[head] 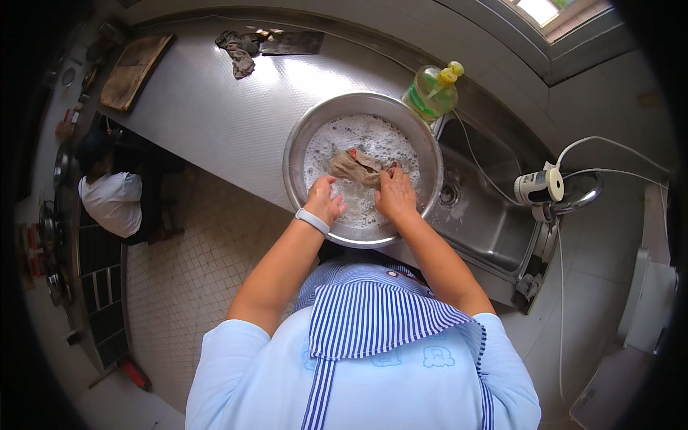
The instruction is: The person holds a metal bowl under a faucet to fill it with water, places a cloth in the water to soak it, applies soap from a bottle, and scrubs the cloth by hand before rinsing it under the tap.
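Note:
A round metal basin [364, 239] of foamy water stands on the counter beside the sink. In it lies a crumpled wet brown cloth [350, 165] with small red patches, partly above the suds. My right hand [396, 194] grips the cloth's right end, its fingertips partly hidden by the fabric. My left hand [324, 198], with a pale band on the wrist, is at the basin's left inner side; its fingers are apart over the foam, close below the cloth, and hold nothing.
A green dish-soap pump bottle [431, 94] stands behind the basin. Right are a steel sink [484, 215] and a faucet with a corded white device [539, 186]. A wooden board [137, 72] and a rag [237, 52] lie at the back left. A person [113, 199] is low down at the far left.

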`<state>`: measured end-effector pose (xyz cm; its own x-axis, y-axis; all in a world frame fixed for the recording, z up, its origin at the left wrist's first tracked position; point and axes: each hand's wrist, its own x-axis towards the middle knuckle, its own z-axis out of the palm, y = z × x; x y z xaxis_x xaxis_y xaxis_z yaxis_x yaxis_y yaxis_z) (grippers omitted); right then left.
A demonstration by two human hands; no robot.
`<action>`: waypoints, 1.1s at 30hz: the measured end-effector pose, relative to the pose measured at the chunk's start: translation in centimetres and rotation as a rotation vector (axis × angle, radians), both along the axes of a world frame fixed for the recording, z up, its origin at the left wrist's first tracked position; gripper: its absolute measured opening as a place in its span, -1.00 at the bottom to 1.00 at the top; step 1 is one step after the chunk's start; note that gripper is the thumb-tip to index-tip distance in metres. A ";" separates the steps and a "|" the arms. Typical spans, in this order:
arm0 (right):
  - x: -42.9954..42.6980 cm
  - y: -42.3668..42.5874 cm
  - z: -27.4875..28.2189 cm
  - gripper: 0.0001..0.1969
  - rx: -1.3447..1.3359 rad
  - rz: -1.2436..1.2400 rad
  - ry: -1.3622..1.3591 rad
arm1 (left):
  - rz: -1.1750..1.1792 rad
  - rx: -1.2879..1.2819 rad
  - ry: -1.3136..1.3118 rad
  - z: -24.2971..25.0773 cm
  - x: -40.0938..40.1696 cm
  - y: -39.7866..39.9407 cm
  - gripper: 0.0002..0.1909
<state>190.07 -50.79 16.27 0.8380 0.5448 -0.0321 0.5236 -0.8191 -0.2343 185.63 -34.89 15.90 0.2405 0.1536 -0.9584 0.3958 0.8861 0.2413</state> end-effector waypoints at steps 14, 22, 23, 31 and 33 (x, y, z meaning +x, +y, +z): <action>0.9 1.4 9.9 -0.79 0.823 0.145 0.943 | 0.035 -0.513 -0.387 -0.2 -0.4 -1.3 -0.59; 0.9 0.7 9.0 -0.69 0.626 0.075 0.447 | 0.044 -0.484 -0.533 3.5 1.2 -3.2 -0.63; -0.1 1.1 7.7 -0.69 0.671 0.108 0.362 | 0.012 -0.562 -0.611 4.0 1.3 -3.5 -0.59; -0.7 4.5 5.4 -0.82 0.829 0.026 0.002 | -0.057 -0.639 -0.775 1.7 1.1 -3.6 -0.68; -0.3 4.6 5.6 -0.84 0.811 0.015 0.056 | -0.106 -0.547 -0.700 3.6 1.3 -3.9 -0.70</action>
